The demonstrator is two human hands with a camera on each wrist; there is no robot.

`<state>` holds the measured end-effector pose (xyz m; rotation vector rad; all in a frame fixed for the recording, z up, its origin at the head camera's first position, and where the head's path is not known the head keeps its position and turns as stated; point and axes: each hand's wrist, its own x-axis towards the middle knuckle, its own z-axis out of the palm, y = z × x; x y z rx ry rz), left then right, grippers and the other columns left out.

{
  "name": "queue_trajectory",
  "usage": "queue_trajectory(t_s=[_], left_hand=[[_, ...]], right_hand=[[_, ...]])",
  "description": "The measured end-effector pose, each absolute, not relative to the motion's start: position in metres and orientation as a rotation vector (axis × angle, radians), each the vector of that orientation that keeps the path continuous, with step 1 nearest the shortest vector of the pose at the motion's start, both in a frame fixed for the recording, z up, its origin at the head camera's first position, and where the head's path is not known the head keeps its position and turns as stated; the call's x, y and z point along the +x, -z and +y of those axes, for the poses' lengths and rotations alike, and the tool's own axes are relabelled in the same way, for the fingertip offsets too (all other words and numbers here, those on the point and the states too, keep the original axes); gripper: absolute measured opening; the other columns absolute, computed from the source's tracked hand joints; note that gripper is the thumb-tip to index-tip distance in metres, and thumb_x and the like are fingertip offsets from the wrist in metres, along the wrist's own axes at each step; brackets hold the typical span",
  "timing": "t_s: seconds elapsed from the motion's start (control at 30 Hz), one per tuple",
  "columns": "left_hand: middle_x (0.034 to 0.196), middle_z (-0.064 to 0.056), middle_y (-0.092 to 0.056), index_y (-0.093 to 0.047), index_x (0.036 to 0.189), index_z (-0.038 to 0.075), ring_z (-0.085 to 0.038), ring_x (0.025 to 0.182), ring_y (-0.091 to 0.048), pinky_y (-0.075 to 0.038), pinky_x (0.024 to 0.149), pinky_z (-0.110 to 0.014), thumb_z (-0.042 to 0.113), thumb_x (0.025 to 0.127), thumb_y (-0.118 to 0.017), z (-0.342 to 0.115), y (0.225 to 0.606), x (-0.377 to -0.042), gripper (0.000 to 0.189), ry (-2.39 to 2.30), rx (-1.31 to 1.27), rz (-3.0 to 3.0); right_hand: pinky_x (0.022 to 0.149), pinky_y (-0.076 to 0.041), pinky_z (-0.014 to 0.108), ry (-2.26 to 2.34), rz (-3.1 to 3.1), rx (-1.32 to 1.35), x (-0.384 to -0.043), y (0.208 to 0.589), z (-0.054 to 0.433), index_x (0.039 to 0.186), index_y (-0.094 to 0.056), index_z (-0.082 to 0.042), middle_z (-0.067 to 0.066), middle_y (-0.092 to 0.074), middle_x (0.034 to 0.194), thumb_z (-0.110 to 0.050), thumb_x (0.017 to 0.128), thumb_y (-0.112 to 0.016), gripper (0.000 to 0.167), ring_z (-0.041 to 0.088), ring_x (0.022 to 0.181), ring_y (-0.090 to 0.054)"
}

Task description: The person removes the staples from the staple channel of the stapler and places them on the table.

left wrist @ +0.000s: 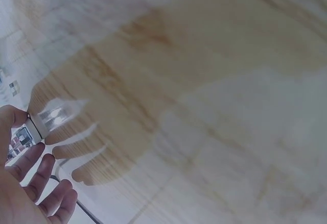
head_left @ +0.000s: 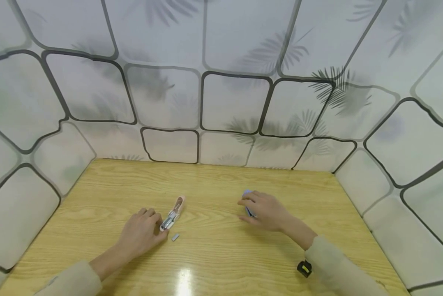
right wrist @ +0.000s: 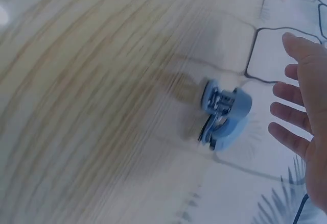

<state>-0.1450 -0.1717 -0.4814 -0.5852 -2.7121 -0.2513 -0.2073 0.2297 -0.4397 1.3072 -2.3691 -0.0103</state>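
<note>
A pink and white stapler lies on the table with its top swung open and its metal channel showing. My left hand pinches the stapler's near end between thumb and forefinger; the other fingers are loosely bent in the left wrist view. Just right of that thumb lies a short grey strip of staples. My right hand hovers over a small blue hinged desk tool with metal parts inside. In the right wrist view a gap shows between the fingers and this blue tool.
A small black object with a yellow mark sits beside the right sleeve. The wooden table is glossy and meets patterned walls at the back and both sides.
</note>
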Motion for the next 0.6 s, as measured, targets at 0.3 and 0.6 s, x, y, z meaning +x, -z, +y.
queue_trajectory(t_s=[0.3, 0.6], left_hand=[[0.081, 0.0, -0.065, -0.071, 0.083, 0.012, -0.013, 0.072, -0.054, -0.049, 0.062, -0.025, 0.033, 0.078, -0.086, -0.17, 0.479, -0.144, 0.027, 0.267, -0.571, -2.731], [0.08, -0.001, -0.065, -0.072, 0.084, 0.011, -0.014, 0.072, -0.054, -0.051, 0.063, -0.026, 0.034, 0.078, -0.087, -0.17, 0.481, -0.145, 0.028, 0.262, -0.571, -2.732]], right_hand=[[0.088, -0.063, 0.035, 0.298, -2.412, 1.342, -0.211, 0.445, 0.25, 0.128, -0.072, -0.015, 0.004, -0.075, 0.122, -0.045, 0.093, -0.079, 0.047, 0.022, 0.108, -0.073], [0.089, -0.062, 0.036, 0.312, -2.452, 1.326, -0.215, 0.45, 0.267, 0.128, -0.072, -0.014, 0.003, -0.076, 0.124, -0.046, 0.089, -0.082, 0.052, 0.021, 0.11, -0.072]])
